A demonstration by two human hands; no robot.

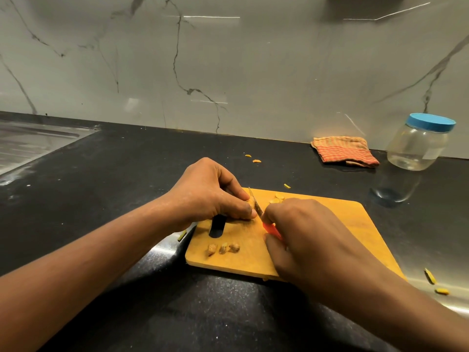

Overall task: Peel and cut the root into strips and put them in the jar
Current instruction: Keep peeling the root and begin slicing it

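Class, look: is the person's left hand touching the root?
Touching. The head view shows the left hand gripping the root between thumb and fingers on the cutting board.

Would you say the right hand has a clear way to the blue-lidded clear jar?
Probably yes: bare black countertop leads to the blue-lidded jar, though the right hand grips an orange-handled knife.

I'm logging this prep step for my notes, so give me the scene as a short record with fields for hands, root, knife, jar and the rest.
left hand: holds the root on the cutting board
right hand: grips the knife, blade against the root
cut pieces: three brownish bits near the board's front edge; pale slices at its far edge
jar: far right on the counter, blue lid on, looks empty
cloth: folded, left of the jar
sink: far left
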